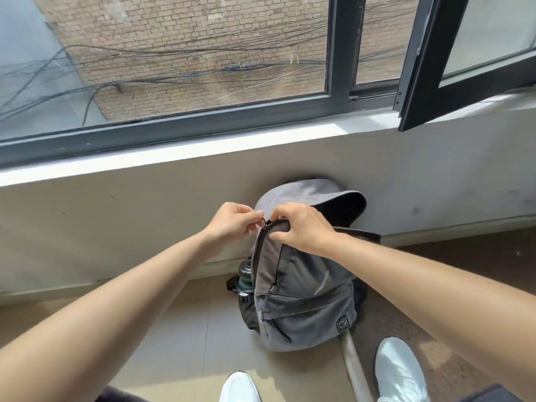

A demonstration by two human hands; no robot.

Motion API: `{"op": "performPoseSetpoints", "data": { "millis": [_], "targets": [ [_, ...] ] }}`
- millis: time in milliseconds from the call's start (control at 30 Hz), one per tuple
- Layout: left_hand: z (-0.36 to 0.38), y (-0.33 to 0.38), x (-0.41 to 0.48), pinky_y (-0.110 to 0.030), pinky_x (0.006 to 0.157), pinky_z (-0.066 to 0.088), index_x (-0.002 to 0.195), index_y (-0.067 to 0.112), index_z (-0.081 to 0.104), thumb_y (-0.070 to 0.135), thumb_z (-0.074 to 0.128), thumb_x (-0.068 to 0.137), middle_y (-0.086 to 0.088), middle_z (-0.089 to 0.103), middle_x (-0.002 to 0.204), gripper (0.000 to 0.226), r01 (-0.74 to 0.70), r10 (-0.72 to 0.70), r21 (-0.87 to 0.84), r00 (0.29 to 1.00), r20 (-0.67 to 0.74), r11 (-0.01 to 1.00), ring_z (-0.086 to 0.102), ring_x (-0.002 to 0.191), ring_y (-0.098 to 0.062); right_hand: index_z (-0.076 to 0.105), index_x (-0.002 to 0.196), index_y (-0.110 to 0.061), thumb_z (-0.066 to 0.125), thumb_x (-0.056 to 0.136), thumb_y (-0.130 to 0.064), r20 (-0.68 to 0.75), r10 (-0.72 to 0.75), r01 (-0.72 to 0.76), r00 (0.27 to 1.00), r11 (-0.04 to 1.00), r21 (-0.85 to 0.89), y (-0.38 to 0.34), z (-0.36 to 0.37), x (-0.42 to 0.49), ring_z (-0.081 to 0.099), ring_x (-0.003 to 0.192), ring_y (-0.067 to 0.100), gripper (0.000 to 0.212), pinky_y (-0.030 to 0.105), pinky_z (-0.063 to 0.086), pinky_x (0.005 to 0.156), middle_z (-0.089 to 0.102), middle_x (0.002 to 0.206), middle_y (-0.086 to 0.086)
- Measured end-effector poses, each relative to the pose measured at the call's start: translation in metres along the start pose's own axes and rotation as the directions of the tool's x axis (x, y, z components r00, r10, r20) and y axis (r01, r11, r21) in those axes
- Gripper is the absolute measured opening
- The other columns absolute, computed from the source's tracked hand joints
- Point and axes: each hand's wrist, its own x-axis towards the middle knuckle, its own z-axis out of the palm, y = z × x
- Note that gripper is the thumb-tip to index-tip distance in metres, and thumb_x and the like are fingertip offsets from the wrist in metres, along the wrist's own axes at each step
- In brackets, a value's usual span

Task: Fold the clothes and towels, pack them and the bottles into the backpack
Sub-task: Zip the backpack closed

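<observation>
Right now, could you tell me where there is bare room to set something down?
Bare tiles lie left of the backpack, between its bottle and the wall. The darker floor to its right is bare, as is the windowsill. Crowded: its top, where the left hand pinches the zip pull and the right hand grips the backpack.

We find the backpack (304,309) upright on the floor (188,329), its back against the wall (116,221) below the sill (203,149) and window (174,68). A bottle (245,274) sits in its left side pocket. At the bag's top the left hand (232,223) pinches the zip (265,223); the right hand (301,227), just beside it, grips the top edge. The left shoe (239,387) and right shoe (398,369) stand nearer us. An open sash (429,62) hangs above the sill, far right.
</observation>
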Motion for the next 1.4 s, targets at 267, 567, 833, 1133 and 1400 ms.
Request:
{"op": "performPoseSetpoints", "data": {
  "millis": [267,567,833,1133,1400],
  "targets": [
    [0.002,0.014,0.003,-0.019,0.053,0.039,0.078,0.003,0.065,0.026,0.063,0.080,-0.001,0.058,0.064,0.024,-0.090,0.086,0.035,0.989,0.122,0.995,0.048,0.056,-0.008,0.077,0.092,-0.026,0.065,0.091,-0.042,-0.076,0.094,-0.090,0.993,0.994,0.054,-0.011,0.012,0.014,0.065,0.090,0.024,0.020,0.033,0.045,0.069,0.074,0.093,-0.001],
    [0.023,-0.020,0.018,-0.035,0.072,0.041,0.087,0.026,0.058,0.057,0.059,0.091,-0.002,0.061,0.091,0.031,-0.088,0.128,0.829,0.992,0.020,0.552,0.064,0.098,-0.035,0.049,0.056,-0.023,0.061,0.096,-0.042,-0.086,0.119,-0.107,0.989,0.985,0.134,-0.003,0.011,0.017,0.050,0.068,0.021,0.046,0.036,0.039,0.061,0.049,0.059,-0.004],
    [0.000,-0.026,0.032,-0.034,0.075,0.042,0.092,0.021,0.071,0.040,0.063,0.097,-0.013,0.069,0.106,0.021,-0.020,0.108,0.861,0.993,-0.042,0.508,0.063,0.100,-0.039,0.070,0.088,-0.013,0.053,0.099,-0.043,-0.350,0.517,-0.454,0.781,0.855,0.250,0.070,-0.029,0.015,0.064,0.096,0.039,0.036,0.039,0.047,0.076,0.072,0.092,0.013],
    [0.021,0.013,0.035,-0.037,0.071,0.044,0.095,0.028,0.053,0.055,0.049,0.079,0.005,0.059,0.093,0.032,-0.104,0.330,0.803,0.936,-0.120,0.587,0.057,0.084,-0.026,0.070,0.072,-0.023,0.066,0.096,-0.030,-0.208,0.611,-0.278,0.764,0.603,0.748,0.119,-0.032,0.013,0.072,0.093,0.031,0.025,0.050,0.053,0.096,0.077,0.081,0.003],
    [0.100,0.054,0.070,-0.041,0.090,0.045,0.140,0.025,0.055,0.056,0.054,0.098,0.001,0.063,0.126,0.053,-0.350,0.446,0.825,0.885,0.135,0.443,0.055,0.119,-0.028,0.076,0.085,-0.016,0.068,0.095,-0.036,-0.156,0.519,-0.201,0.841,0.565,0.800,0.118,-0.038,0.001,0.073,0.092,0.022,0.023,0.046,0.054,0.095,0.078,0.085,0.002]
  ]
}}
